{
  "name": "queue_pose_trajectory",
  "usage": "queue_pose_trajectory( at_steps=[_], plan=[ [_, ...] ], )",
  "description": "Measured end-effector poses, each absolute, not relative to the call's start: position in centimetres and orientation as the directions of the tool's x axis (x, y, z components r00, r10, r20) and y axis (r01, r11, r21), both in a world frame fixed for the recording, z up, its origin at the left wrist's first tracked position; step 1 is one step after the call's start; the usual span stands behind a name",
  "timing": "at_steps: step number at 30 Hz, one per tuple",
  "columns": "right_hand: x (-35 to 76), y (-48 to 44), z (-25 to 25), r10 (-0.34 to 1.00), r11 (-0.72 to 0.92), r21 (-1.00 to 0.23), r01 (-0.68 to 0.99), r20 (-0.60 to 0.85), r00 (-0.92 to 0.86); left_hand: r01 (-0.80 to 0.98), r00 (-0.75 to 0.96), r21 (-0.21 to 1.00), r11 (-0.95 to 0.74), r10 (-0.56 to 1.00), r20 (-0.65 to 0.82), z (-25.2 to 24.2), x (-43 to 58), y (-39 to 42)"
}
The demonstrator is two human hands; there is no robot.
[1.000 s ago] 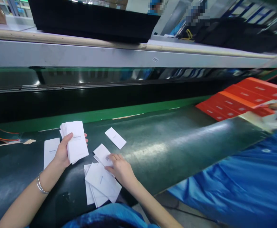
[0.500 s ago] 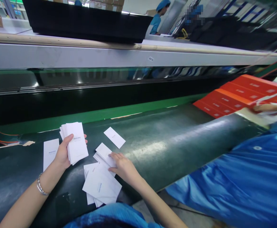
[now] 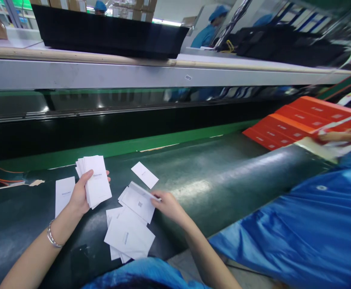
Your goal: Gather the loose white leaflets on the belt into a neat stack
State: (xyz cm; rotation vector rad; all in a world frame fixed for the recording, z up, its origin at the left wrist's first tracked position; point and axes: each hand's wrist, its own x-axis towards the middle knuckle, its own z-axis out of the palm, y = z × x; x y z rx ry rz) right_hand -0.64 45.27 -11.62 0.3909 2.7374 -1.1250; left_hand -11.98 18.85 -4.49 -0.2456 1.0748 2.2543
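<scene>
My left hand point(image 3: 79, 196) grips a thick stack of white printed cards point(image 3: 97, 181), holding it upright-tilted over the dark green conveyor belt point(image 3: 211, 188). My right hand point(image 3: 168, 206) pinches the edge of a single white card point(image 3: 145, 191), raised at a steep tilt. Just beneath that hand lies a white card with a QR code point(image 3: 138, 204), on top of a loose, overlapping pile of white cards point(image 3: 129, 237). One loose card point(image 3: 144, 175) lies beyond the pile, and another point(image 3: 64, 196) lies left of my left hand.
Red-orange flat boxes point(image 3: 296, 120) lie at the belt's far right, where a co-worker's hand point(image 3: 341, 136) reaches in. A blue smock point(image 3: 284, 228) drapes along the near right. A grey rail point(image 3: 103, 74) and black tray point(image 3: 109, 34) stand beyond the belt.
My right hand has moved right and lifted a card's edge, uncovering the QR-code card. My left hand and its stack have stayed almost still. The view has tilted slightly upward.
</scene>
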Motion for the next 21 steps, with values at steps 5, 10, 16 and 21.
queue_pose_trajectory(
  at_steps=[5,10,16,21],
  plan=[
    [-2.1,46.5,-9.6,0.417,0.198,-0.943,0.267,-0.165,-0.894,-0.606,-0.791,0.638,-0.476,0.452,-0.413,-4.6,-12.1,18.8],
    [-4.7,43.8,-3.7,0.155,-0.062,-0.992,0.108,-0.117,-0.981,-0.693,-0.707,0.584,-0.423,0.556,-0.437,-6.0,-12.3,19.0],
    [-9.3,38.9,0.0,-0.203,0.226,-0.970,-0.090,0.043,-0.978,-0.812,-0.533,0.465,-0.353,0.772,-0.345,-8.0,-11.5,19.0],
    [-10.7,36.3,0.6,-0.177,0.378,-0.902,-0.210,0.152,-0.972,-0.790,-0.549,0.491,-0.367,0.780,-0.300,-7.7,-11.3,18.8]
  ],
)
